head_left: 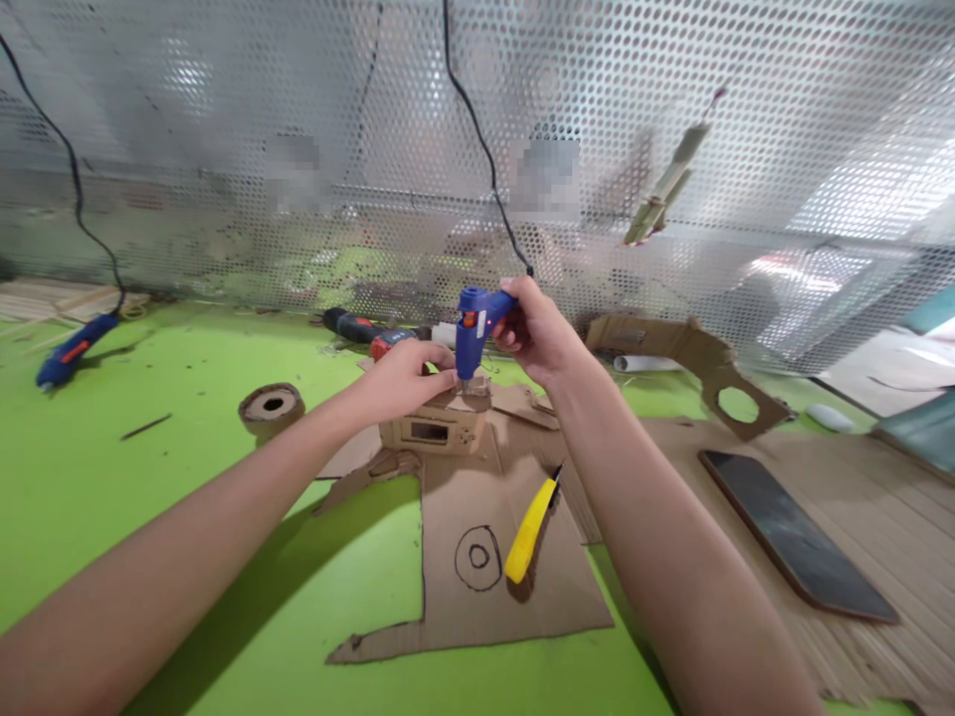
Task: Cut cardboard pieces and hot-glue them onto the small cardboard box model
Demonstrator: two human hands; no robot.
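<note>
My right hand (531, 333) grips a blue hot glue gun (472, 333) by its handle. The gun points nozzle-down at the top right of a small cardboard box (434, 432), which has a rectangular cut-out in its front. Over the top left of this box curls my left hand (409, 376), thumb toward the nozzle; its fingertips are partly hidden. Beneath and in front of the box lies a cardboard sheet (455, 517) with two circles drawn on it. A yellow utility knife (531, 532), blade out, rests on that sheet.
A cardboard ring (272, 406) and a second glue gun (79, 350) lie to the left. Behind my left hand is a power tool (365, 331). At right are a phone (795, 537) and a curved cardboard piece (671, 348). A perforated metal screen (298, 89) bounds the green table's back.
</note>
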